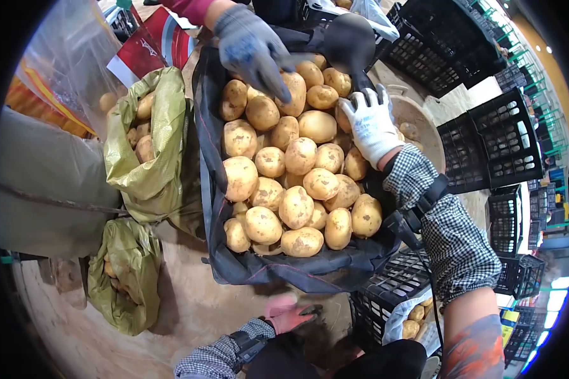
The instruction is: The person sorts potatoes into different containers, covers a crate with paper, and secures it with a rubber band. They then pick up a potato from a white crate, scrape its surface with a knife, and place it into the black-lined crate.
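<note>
My right hand (pixel 371 128), in a white glove with dark fingertips, rests at the right edge of a potato pile, its fingers spread against a potato (pixel 342 119). Beneath the pile is a black cloth-lined crate (pixel 278 274), heaped with several soil-marked potatoes (pixel 301 156). Below the crate's near side, my left hand (pixel 294 318), in a pink glove with dark fingertips, has its fingers stretched out and holds nothing. Across the crate, another person's grey-gloved hand (pixel 250 50) reaches over the potatoes.
Green woven sacks of potatoes (pixel 148 180) (pixel 129 303) stand at left. A round tub (pixel 427 120) is beyond my right hand. Black plastic crates (pixel 449 44) (pixel 490 142) line the right side. Near my legs, a black crate (pixel 385 290) stands beside a white bag of potatoes (pixel 414 319).
</note>
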Motion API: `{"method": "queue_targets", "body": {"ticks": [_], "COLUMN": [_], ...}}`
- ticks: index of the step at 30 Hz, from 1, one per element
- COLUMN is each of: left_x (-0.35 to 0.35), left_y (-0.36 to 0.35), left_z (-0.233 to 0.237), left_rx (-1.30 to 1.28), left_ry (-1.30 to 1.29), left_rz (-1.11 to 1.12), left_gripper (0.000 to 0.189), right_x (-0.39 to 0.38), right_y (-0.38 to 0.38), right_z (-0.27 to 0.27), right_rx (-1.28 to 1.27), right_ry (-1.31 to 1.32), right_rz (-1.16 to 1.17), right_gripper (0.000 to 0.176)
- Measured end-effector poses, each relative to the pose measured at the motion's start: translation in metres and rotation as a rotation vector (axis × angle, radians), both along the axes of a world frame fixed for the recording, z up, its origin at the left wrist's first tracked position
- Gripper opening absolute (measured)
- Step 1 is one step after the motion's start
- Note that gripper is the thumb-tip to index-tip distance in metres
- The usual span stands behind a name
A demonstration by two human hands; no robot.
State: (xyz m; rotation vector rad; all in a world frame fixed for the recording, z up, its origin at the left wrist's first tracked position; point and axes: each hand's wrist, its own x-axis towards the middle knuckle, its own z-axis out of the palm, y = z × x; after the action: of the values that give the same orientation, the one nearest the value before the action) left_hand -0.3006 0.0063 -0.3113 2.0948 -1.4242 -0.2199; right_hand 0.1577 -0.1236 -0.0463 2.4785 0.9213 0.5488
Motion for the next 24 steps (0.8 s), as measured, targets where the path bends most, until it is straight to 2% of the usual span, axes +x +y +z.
{"method": "queue_targets", "body": {"ticks": [1, 2, 3, 4, 5, 6, 7, 8, 9, 10, 11, 12, 13, 14, 15, 16, 17, 18, 20, 22, 23, 24], "left_x": [0.018, 0.029, 0.033, 0.036, 0.035, 0.033, 0.031, 0.027, 0.026, 0.027, 0.027, 0.023, 0.016, 0.008, 0.003, 0.001, 0.0, 0.001, 0.014, -0.028, -0.048, -0.026], "left_y": [0.004, 0.006, 0.006, 0.004, 0.002, 0.0, -0.002, -0.003, -0.004, -0.005, -0.005, -0.007, -0.01, -0.013, -0.014, -0.016, -0.017, -0.016, -0.011, -0.018, -0.022, -0.01], "left_z": [0.033, 0.054, 0.059, 0.063, 0.065, 0.062, 0.055, 0.05, 0.052, 0.055, 0.056, 0.05, 0.038, 0.026, 0.017, 0.011, 0.004, 0.011, 0.034, -0.052, -0.093, -0.046], "left_rx": [0.138, 0.276, 0.276, 0.145, 0.0, -0.002, -0.034, -0.063, -0.057, -0.169, -0.286, -0.284, -0.414, -0.551, -0.55, -0.626, -0.707, -0.702, -0.699, -0.553, -0.514, -0.426], "left_ry": [0.238, 0.478, 0.483, 0.894, 1.297, 1.297, 1.35, 1.401, 1.398, 1.569, 1.735, 1.729, 1.859, 1.987, 1.983, 2.092, 2.196, 2.193, 2.167, 1.323, 0.925, 1.226], "left_rz": [-0.01, -0.015, -0.009, 0.167, 0.345, 0.348, 0.355, 0.359, 0.356, 0.368, 0.382, 0.384, 0.417, 0.45, 0.458, 0.44, 0.42, 0.427, 0.507, 0.325, 0.353, 0.409], "left_gripper": [0.057, 0.055, 0.055, 0.052, 0.051, 0.051, 0.052, 0.053, 0.053, 0.05, 0.047, 0.047, 0.047, 0.047, 0.047, 0.047, 0.047, 0.047, 0.044, 0.042, 0.041, 0.04], "right_x": [-0.003, -0.008, -0.014, -0.02, -0.027, -0.037, -0.051, -0.064, -0.075, -0.081, -0.081, -0.08, -0.078, -0.071, -0.061, -0.056, -0.058, -0.058, -0.056, -0.072, -0.082, -0.095], "right_y": [0.001, 0.005, 0.009, 0.012, 0.015, 0.019, 0.025, 0.034, 0.039, 0.044, 0.046, 0.051, 0.055, 0.055, 0.053, 0.053, 0.053, 0.052, 0.045, 0.029, 0.015, -0.002], "right_z": [0.003, 0.009, 0.017, 0.024, 0.029, 0.035, 0.041, 0.04, 0.031, 0.024, 0.024, 0.025, 0.027, 0.029, 0.032, 0.034, 0.032, 0.027, 0.022, 0.049, 0.059, 0.068], "right_rx": [0.003, 0.141, 0.278, 0.391, 0.507, 0.624, 0.684, 0.728, 0.726, 0.724, 0.728, 0.71, 0.688, 0.691, 0.611, 0.529, 0.495, 0.502, 0.699, 0.787, 0.818, 0.846], "right_ry": [-0.001, 0.077, 0.157, 0.144, 0.299, 0.452, 0.573, 0.648, 0.724, 0.798, 0.79, 0.809, 0.825, 0.825, 0.846, 0.862, 0.713, 0.714, 0.285, 0.582, 0.562, 0.541], "right_rz": [-0.003, 0.063, 0.133, 0.18, 0.177, 0.173, 0.296, 0.318, 0.275, 0.23, 0.229, 0.056, -0.112, -0.104, -0.235, -0.365, -0.283, -0.281, 0.146, 0.011, 0.009, 0.008], "right_gripper": [0.027, 0.026, 0.027, 0.03, 0.03, 0.031, 0.038, 0.047, 0.05, 0.054, 0.054, 0.053, 0.052, 0.052, 0.053, 0.055, 0.051, 0.051, 0.042, 0.032, 0.029, 0.026]}}
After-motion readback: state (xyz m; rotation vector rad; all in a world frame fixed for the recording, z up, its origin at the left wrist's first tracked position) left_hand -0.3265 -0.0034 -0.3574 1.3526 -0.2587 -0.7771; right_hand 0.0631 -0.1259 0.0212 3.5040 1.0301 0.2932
